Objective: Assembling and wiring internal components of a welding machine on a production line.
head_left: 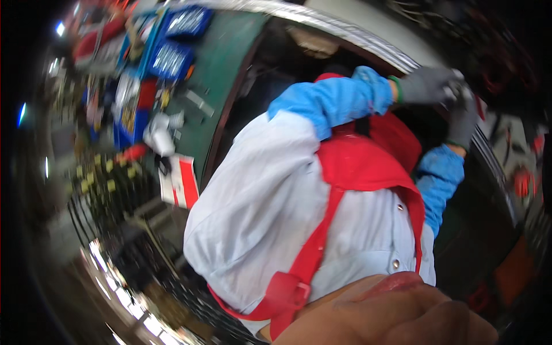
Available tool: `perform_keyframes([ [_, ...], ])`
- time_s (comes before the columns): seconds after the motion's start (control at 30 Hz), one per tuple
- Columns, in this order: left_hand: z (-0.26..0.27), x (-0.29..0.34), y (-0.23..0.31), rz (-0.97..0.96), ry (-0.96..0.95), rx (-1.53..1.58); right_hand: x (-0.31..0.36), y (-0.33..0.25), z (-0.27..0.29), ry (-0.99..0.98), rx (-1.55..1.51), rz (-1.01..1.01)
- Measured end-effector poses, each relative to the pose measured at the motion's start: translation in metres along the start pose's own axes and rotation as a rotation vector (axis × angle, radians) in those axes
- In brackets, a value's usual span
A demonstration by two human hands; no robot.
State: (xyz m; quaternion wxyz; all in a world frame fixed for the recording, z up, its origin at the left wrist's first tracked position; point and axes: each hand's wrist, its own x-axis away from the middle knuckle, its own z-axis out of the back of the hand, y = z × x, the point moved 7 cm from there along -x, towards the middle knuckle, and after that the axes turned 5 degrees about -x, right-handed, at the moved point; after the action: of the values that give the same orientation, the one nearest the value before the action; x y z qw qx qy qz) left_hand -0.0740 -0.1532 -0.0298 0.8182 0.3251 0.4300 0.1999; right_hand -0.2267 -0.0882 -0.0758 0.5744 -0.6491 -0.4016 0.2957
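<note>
The view looks down my own front: a white shirt (264, 195), red apron straps (322, 230) and blue sleeve covers (336, 98). Both hands wear grey gloves and meet at the upper right, beside a shiny metal rim (351, 34). My left hand (428, 85) reaches across from the left with its fingers closed on a small pale part (458, 86), which is too blurred to make out. My right hand (463, 118) comes up from below, and its fingers curl around the same part.
A green worktop (221, 69) at the upper left carries blue boxes (172, 57), white parts (160, 135) and a red and white packet (181, 183). Dark wire racks (126, 230) fill the lower left. Red parts (523, 181) lie blurred at the right.
</note>
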Motion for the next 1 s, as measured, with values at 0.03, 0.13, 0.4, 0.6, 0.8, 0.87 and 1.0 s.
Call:
perform_keyframes([
  [0.03, 0.003, 0.015, 0.002, 0.08, -0.073, 0.0, 0.023, -0.014, -0.017, 0.085, -0.127, -0.171],
  [0.13, 0.013, 0.046, 0.017, 0.251, -0.332, -0.025, 0.028, -0.019, -0.008, 0.124, 0.074, 0.0],
  [0.4, 0.049, 0.147, -0.034, 0.404, -0.245, 0.053, 0.04, -0.024, -0.05, 0.127, 0.307, 0.082],
  [0.6, 0.059, 0.152, -0.051, 0.494, -0.244, 0.074, 0.041, -0.03, -0.056, 0.13, 0.451, 0.172],
  [0.8, 0.115, 0.122, -0.05, 0.454, 0.039, 0.178, 0.037, -0.032, -0.055, 0.018, 0.611, 0.304],
  [0.87, 0.145, 0.106, -0.068, 0.562, 0.146, 0.204, 0.053, -0.049, -0.068, -0.001, 0.68, 0.392],
  [1.0, 0.219, 0.042, -0.071, 0.474, 0.402, 0.32, 0.076, -0.075, -0.061, 0.012, 0.556, 0.341],
])
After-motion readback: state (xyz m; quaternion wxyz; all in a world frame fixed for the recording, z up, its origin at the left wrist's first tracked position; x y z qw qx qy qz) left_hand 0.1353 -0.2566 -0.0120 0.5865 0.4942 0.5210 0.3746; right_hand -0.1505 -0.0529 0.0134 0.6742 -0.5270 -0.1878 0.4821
